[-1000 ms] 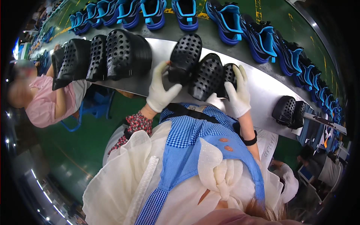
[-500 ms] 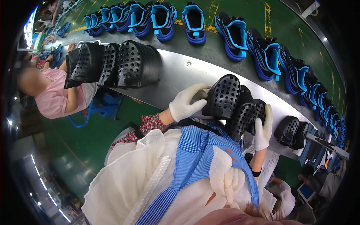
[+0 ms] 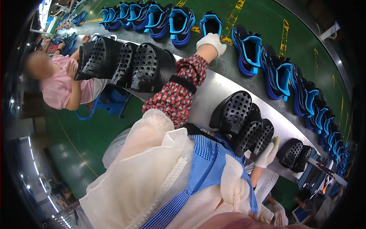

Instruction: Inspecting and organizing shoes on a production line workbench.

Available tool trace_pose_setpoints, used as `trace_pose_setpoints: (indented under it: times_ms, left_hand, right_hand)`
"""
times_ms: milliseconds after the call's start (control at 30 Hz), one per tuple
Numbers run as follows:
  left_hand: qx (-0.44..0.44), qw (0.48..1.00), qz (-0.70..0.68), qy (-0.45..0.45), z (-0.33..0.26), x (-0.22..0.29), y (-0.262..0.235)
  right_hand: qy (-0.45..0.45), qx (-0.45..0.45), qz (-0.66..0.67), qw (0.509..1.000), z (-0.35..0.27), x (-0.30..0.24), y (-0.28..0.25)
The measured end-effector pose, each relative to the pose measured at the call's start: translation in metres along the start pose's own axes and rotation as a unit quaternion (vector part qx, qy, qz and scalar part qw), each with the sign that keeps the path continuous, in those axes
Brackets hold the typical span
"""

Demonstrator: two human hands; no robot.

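My left hand (image 3: 212, 45), in a white glove, reaches across the bench to a black and blue sneaker (image 3: 211, 23). Its fingers curl over the heel collar and the glove hides the back of the shoe. Close to my body stands a short row of black perforated plastic shoe forms (image 3: 233, 110), toe ends up. My right hand (image 3: 267, 153), gloved too, rests at the right end of this row beside the last form (image 3: 264, 135). Its fingers are stretched out, with the thumb apart.
More sneakers (image 3: 249, 53) stand in a curved line along the far side. Stacked black forms (image 3: 146, 68) sit left on the metal bench (image 3: 204, 89), two others (image 3: 293, 152) to the right. A person in pink (image 3: 66, 84) is at the left, near a blue stool (image 3: 103, 107).
My left hand has left the black forms and stretched forward to the sneaker. My right hand has slid lower along the row's end. The whole view has shifted a little.
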State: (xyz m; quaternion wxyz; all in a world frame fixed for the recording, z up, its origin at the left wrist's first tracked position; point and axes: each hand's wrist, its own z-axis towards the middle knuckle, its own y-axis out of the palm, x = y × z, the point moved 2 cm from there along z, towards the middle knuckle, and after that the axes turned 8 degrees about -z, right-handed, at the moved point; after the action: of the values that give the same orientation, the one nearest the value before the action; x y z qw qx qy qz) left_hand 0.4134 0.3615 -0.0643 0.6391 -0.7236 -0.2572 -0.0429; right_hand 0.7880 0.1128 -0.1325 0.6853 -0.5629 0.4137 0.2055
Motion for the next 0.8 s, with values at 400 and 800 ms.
trace_pose_setpoints:
  times_ms: [400, 800]
  left_hand:
    - [-0.167, 0.980, 0.104, 0.016, 0.044, -0.007, 0.011]
    - [-0.230, 0.934, 0.121, 0.246, 0.002, 0.102, 0.070]
  right_hand:
    - [-0.161, 0.055, -0.193, 0.966, 0.010, -0.002, 0.005]
    - [-0.111, 0.055, -0.195, 0.973, 0.005, -0.015, 0.004]
